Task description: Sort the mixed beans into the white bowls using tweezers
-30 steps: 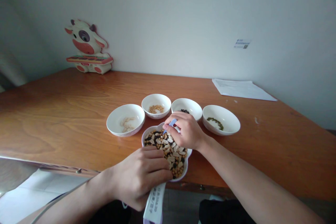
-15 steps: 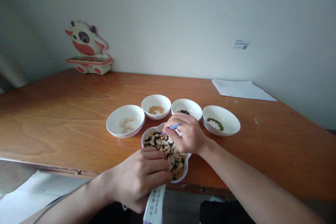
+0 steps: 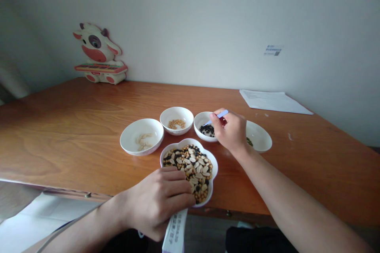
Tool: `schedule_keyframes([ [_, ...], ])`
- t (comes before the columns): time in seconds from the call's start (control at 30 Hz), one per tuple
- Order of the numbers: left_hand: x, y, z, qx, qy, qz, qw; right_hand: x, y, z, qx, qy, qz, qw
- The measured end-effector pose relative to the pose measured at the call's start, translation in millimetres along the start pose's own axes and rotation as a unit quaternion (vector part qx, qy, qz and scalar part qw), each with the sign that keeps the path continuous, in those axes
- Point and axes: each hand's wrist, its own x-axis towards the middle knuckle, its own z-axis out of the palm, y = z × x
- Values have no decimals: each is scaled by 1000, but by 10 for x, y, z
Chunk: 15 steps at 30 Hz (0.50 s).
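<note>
A flower-shaped white bowl (image 3: pixel 214 166) near the table's front edge holds mixed beans and seeds. My left hand (image 3: pixel 158 201) grips its near rim, fingers curled. My right hand (image 3: pixel 230 130) pinches blue tweezers (image 3: pixel 218 116), tips pointing down over the small bowl of black beans (image 3: pixel 202 120). Left of that stand a bowl of yellow beans (image 3: pixel 177 119) and a wider bowl of pale seeds (image 3: pixel 141 136). A bowl of green beans (image 3: pixel 261 136) sits behind my right hand, partly hidden.
The wooden table (image 3: pixel 74 126) carries a cartoon cow toy (image 3: pixel 99 53) at the back left against the wall and paper sheets (image 3: pixel 274 101) at the back right. A printed label (image 3: pixel 175 231) hangs below my left hand at the table's edge.
My right hand has lifted the tweezers out of the mixed bowl and moved back and right, over the black-bean bowl. The left hand stayed on the rim.
</note>
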Motion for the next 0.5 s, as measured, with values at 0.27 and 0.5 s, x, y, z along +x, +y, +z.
schedule_keyframes([
  [0.27,1,4,1,-7,1,-3,1000,-5,-1,23,-15,-18,12,1000],
  [0.5,-20,-11,25,-7,-3,-1,1000,-35,-113,-12,56,-8,-14,998],
])
